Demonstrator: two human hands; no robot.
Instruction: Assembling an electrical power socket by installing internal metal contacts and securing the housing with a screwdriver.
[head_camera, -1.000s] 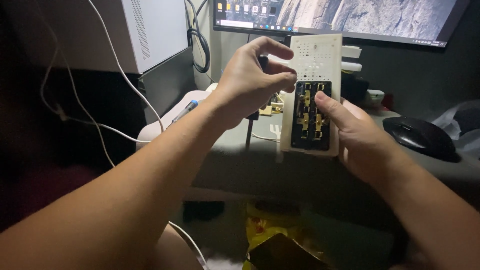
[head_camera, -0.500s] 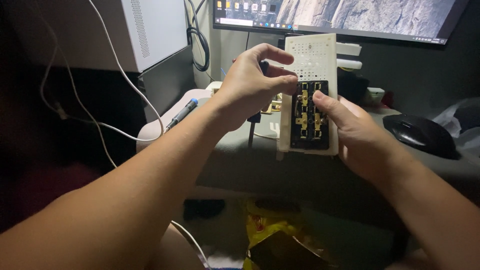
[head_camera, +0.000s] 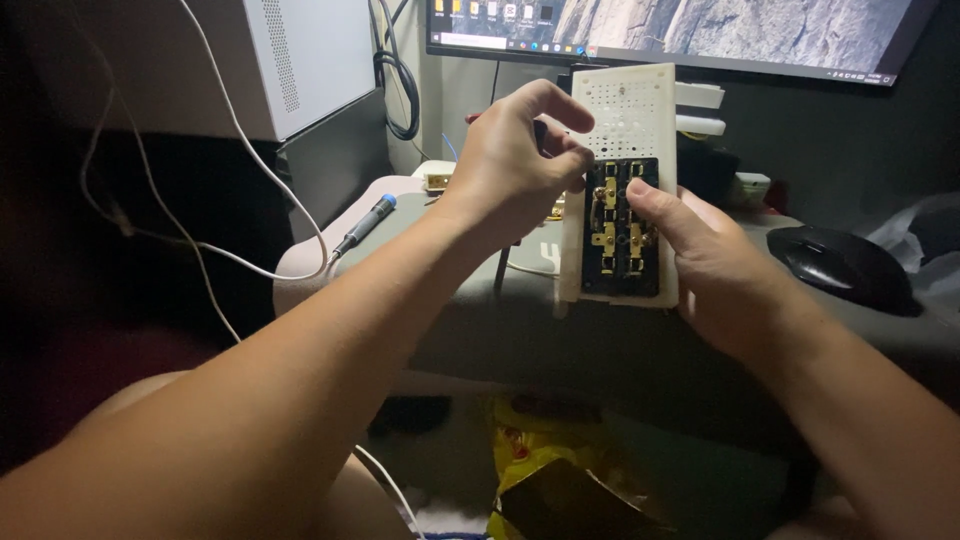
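cream plastic switch plate with black-and-brass terminal block (head_camera: 622, 190) is held upright above the desk (head_camera: 400, 215) edge. right hand (head_camera: 715, 265) grips its side, thumb on the terminals. left hand (head_camera: 515, 160) pinches at the block's top-left corner; whether it holds anything i cannot tell. blue-tipped screwdriver (head_camera: 365, 225) lies nearby, likely needed for the terminals.

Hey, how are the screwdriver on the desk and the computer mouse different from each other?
The screwdriver is thin and long with a blue end; the mouse is broad, rounded and black. The screwdriver lies to the left of the left hand, the mouse to the right of the right hand. Both rest untouched on the grey desk.
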